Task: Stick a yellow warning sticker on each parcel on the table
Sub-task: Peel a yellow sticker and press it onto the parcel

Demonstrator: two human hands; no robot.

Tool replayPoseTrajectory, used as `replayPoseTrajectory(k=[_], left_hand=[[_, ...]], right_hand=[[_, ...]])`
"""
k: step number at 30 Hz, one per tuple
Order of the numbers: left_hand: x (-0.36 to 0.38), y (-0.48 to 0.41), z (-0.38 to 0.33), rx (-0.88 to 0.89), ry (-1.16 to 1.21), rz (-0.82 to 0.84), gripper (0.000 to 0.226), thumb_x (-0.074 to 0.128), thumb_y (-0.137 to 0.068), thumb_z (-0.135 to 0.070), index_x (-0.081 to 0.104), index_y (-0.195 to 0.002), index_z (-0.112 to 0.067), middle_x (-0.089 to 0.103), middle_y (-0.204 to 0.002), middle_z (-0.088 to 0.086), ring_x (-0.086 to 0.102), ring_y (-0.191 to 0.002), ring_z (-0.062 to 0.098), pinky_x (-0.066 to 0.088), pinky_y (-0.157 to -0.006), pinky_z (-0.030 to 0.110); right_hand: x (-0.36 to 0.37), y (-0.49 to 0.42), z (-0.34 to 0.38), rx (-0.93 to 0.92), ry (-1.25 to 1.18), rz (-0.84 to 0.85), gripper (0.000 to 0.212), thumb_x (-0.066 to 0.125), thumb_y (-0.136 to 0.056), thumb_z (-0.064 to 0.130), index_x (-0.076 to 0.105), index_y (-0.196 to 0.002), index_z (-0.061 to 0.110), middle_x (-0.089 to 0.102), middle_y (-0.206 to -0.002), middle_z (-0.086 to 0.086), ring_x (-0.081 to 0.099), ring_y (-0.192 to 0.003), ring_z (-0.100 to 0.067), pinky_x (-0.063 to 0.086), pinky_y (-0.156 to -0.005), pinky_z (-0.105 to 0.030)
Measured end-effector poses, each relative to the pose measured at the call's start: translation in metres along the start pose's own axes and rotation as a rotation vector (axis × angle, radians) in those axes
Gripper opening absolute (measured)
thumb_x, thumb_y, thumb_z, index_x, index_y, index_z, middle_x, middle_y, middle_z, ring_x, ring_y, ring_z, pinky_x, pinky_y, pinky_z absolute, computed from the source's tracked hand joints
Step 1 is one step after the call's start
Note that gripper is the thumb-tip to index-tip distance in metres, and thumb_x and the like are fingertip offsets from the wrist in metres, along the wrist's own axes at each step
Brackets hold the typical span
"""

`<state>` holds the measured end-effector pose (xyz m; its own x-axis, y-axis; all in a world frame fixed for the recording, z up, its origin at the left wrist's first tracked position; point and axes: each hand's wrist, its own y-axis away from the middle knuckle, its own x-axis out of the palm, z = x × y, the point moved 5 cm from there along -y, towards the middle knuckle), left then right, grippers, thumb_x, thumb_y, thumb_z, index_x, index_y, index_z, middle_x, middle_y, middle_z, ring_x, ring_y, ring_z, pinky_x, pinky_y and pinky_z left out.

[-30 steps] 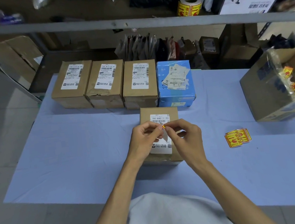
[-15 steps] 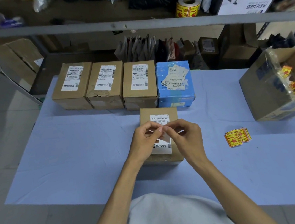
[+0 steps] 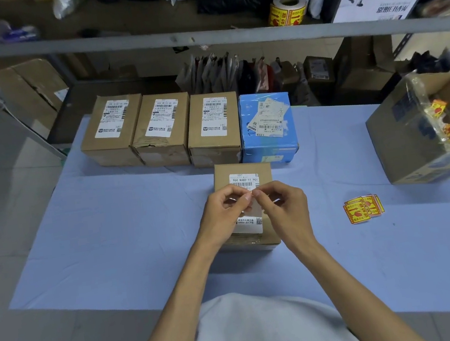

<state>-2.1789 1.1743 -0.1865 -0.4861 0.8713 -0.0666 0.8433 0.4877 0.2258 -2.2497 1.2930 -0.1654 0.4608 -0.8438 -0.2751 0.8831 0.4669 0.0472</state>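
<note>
A small brown parcel with a white shipping label lies on the blue table cloth right in front of me. Just above it, my left hand and my right hand meet fingertip to fingertip. Both pinch one sticker, of which only the pale back side shows, hanging down between the fingers. Behind the parcel stand three brown parcels in a row and a blue parcel. No yellow sticker shows on any of them. A small pile of loose yellow stickers lies to the right.
An open brown carton with yellow stickers inside stands at the table's right edge. A grey shelf bar crosses above the far edge, with a roll of yellow stickers on the shelf. Bags and boxes fill the space behind the table.
Both hands stay over the near parcel, working the sticker between the fingertips. The bit of yellow seen at the fingertips a second ago no longer shows.
</note>
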Motion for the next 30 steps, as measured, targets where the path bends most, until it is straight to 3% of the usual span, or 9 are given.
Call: replayPoseTrajectory(k=[7, 9, 14, 18, 22, 26, 30], left_hand=[[-0.002, 0.002, -0.004, -0.006, -0.007, -0.027, 0.009, 0.061, -0.091, -0.009, 0.07, -0.088, -0.01, 0.068, -0.078, 0.002, 0.066, -0.076, 0.013, 0.056, -0.077, 0.032], [-0.005, 0.001, -0.013, 0.031, 0.008, -0.037, 0.011, 0.062, -0.09, -0.01, 0.07, -0.085, -0.014, 0.069, -0.077, 0.002, 0.065, -0.075, 0.013, 0.055, -0.079, 0.037], [-0.008, 0.001, -0.039, 0.119, 0.041, -0.028, 0.01, 0.062, -0.088, -0.017, 0.07, -0.083, -0.021, 0.069, -0.075, -0.001, 0.064, -0.074, 0.012, 0.054, -0.074, 0.031], [-0.006, 0.003, -0.045, 0.128, 0.065, -0.026, 0.008, 0.062, -0.084, -0.021, 0.069, -0.083, -0.018, 0.068, -0.076, 0.002, 0.064, -0.076, 0.014, 0.055, -0.076, 0.034], [-0.006, 0.003, -0.045, 0.104, 0.091, -0.019, 0.013, 0.061, -0.086, -0.023, 0.068, -0.085, -0.011, 0.067, -0.076, 0.003, 0.065, -0.076, 0.012, 0.056, -0.075, 0.032], [-0.006, 0.002, -0.045, 0.091, 0.092, -0.034, 0.013, 0.061, -0.092, -0.018, 0.066, -0.09, -0.006, 0.069, -0.078, 0.004, 0.069, -0.077, 0.015, 0.053, -0.071, 0.028], [-0.008, 0.002, -0.044, 0.075, 0.114, -0.025, 0.01, 0.058, -0.093, -0.013, 0.066, -0.087, -0.01, 0.069, -0.078, 0.002, 0.068, -0.078, 0.014, 0.055, -0.073, 0.031]], right_hand=[[0.002, -0.001, -0.001, 0.034, -0.045, 0.038, 0.019, 0.057, -0.093, 0.009, 0.073, -0.082, 0.01, 0.071, -0.073, 0.0, 0.063, -0.065, -0.013, 0.051, -0.061, -0.027], [-0.001, -0.005, 0.008, 0.033, -0.118, 0.057, 0.022, 0.055, -0.093, 0.006, 0.073, -0.082, 0.008, 0.071, -0.074, -0.004, 0.062, -0.064, -0.015, 0.051, -0.06, -0.026], [-0.006, -0.009, 0.031, -0.025, -0.223, 0.056, 0.015, 0.06, -0.091, 0.003, 0.074, -0.086, 0.003, 0.072, -0.076, -0.006, 0.063, -0.063, -0.012, 0.05, -0.059, -0.022], [-0.006, -0.007, 0.035, -0.063, -0.203, 0.018, 0.011, 0.064, -0.09, 0.004, 0.074, -0.086, 0.006, 0.072, -0.077, -0.005, 0.064, -0.066, -0.011, 0.051, -0.059, -0.022], [-0.007, -0.005, 0.04, -0.121, -0.138, -0.004, 0.019, 0.065, -0.089, 0.006, 0.074, -0.084, 0.022, 0.073, -0.078, 0.006, 0.066, -0.072, -0.01, 0.052, -0.062, -0.026], [-0.007, 0.0, 0.047, -0.188, -0.114, -0.003, 0.014, 0.067, -0.087, 0.006, 0.075, -0.09, 0.017, 0.073, -0.084, 0.007, 0.067, -0.078, -0.007, 0.047, -0.065, -0.015], [-0.007, 0.0, 0.048, -0.258, -0.06, -0.001, 0.018, 0.069, -0.085, 0.004, 0.075, -0.094, 0.018, 0.073, -0.09, 0.008, 0.067, -0.082, -0.008, 0.047, -0.066, -0.016]])
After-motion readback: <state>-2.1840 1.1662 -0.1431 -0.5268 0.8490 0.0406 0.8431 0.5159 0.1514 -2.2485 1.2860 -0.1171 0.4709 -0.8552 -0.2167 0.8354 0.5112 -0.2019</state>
